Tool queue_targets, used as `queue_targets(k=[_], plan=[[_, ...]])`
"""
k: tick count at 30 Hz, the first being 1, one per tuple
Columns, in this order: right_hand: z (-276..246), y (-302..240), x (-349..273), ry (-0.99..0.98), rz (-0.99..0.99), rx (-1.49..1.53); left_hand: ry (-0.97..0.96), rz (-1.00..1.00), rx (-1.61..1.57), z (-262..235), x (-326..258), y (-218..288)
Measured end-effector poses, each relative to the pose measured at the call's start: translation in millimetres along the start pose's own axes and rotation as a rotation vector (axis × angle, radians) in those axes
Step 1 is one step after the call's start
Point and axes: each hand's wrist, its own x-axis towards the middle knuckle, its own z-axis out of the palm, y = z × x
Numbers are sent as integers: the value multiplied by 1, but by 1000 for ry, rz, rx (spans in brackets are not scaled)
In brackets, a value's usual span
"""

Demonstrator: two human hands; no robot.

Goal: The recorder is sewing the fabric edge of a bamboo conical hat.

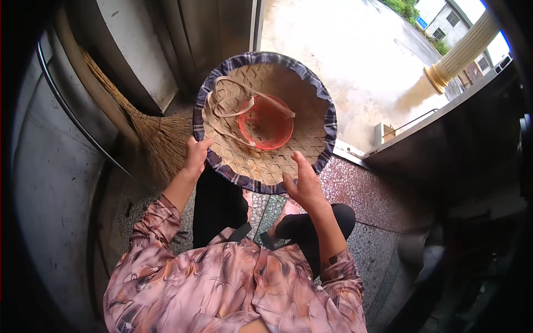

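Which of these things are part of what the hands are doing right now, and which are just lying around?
In hand:
woven hat, held upside down by its rim
left hand and right hand on the checked rim
red inner ring and pale strap inside the hat

Lying about:
straw broom beside the wall
white column outside

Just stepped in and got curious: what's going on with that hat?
A person holds a woven straw hat upside down in both hands, the left hand and the right hand each gripping its checked cloth rim. Inside show an orange headband ring and loose pale straps. A straw broom leans at the left.
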Motion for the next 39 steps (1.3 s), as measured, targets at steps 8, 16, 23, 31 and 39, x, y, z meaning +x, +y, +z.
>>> queue_targets(k=[8, 16, 23, 31, 39], plan=[[41, 5, -23, -281, 282, 428, -105, -46, 21, 8, -26, 0], [-91, -57, -13, -239, 273, 1870, -111, -115, 129, -4, -29, -1], [-73, -35, -21, -300, 369, 551, -129, -150, 110, -2, -28, 7], [26, -10, -43, -606, 154, -81, -155, -135, 86, 5, -34, 12], [-31, -20, -27, -337, 641, 1552, -151, -118, 177, -1, -34, 9]])
